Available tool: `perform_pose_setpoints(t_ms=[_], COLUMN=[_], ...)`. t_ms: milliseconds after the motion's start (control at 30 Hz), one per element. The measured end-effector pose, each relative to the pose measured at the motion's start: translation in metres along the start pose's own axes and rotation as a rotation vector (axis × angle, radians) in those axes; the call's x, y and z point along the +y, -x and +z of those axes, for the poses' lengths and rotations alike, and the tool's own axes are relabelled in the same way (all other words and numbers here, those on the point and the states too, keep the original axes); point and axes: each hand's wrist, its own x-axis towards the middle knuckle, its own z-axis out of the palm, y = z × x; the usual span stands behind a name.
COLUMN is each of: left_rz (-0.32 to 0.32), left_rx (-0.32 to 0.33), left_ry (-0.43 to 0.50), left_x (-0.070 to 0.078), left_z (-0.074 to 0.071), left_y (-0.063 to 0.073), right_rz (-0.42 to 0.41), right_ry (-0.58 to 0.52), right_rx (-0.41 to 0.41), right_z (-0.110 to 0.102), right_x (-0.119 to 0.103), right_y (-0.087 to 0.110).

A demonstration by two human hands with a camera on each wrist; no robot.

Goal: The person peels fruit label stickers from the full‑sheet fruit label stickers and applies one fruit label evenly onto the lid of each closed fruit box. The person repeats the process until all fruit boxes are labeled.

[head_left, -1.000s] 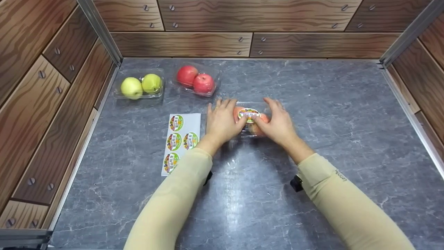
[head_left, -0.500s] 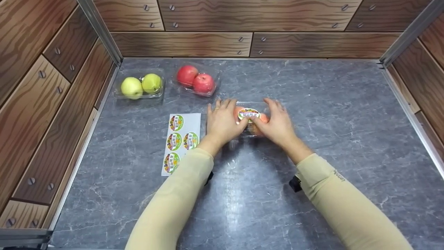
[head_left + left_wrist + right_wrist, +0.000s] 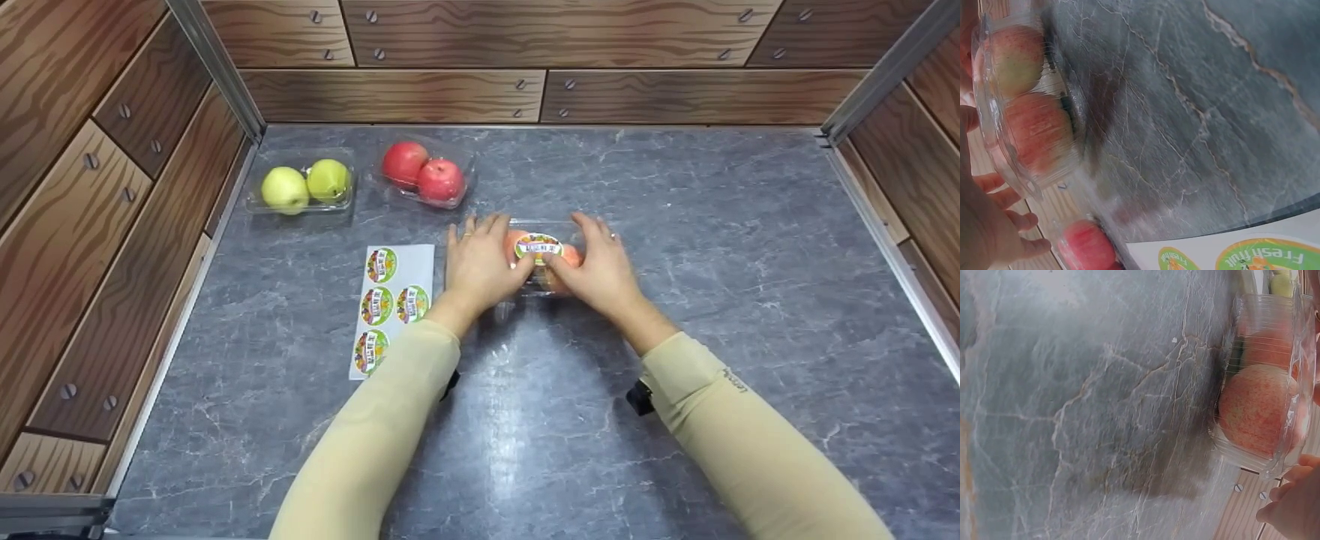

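A clear plastic clamshell box [image 3: 559, 226] of peaches sits on the grey marbled table, its lid down. On top of the lid lies an oval fruit label [image 3: 538, 246]. My left hand [image 3: 484, 262] lies along the box's left side with fingers extended, and its thumb presses the label's near edge. From the right, my right hand [image 3: 607, 274] mirrors it, fingers spread over the side and thumb at the same edge. In the left wrist view, peaches [image 3: 1039, 132] show through the box wall; in the right wrist view, a peach [image 3: 1255, 410] fills the near end.
A sheet of round fruit labels [image 3: 401, 259] lies left of the box, partly under the left forearm. Farther back stand a clear box with two red apples [image 3: 440, 181] and another with two green fruits [image 3: 285, 187]. Wood-patterned walls [image 3: 390, 96] enclose the table.
Both thumbs have shifted slightly on the label, showing more of its lower part. The hands otherwise stay around the box, which keeps its place.
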Motion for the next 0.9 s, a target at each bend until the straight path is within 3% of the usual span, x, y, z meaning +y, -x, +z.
perform_pose_setpoints(t_ms=[567, 900], left_rz=[0.036, 0.019], left_rx=[0.029, 0.038], left_ry=[0.049, 0.045], left_x=[-0.011, -0.011], left_z=[0.003, 0.005], left_y=[0.003, 0.003], right_rz=[-0.035, -0.03], right_ry=[-0.016, -0.019], right_rx=[0.01, 0.018], right_z=[0.002, 0.003], right_x=[0.008, 0.009], right_y=[0.001, 0.002])
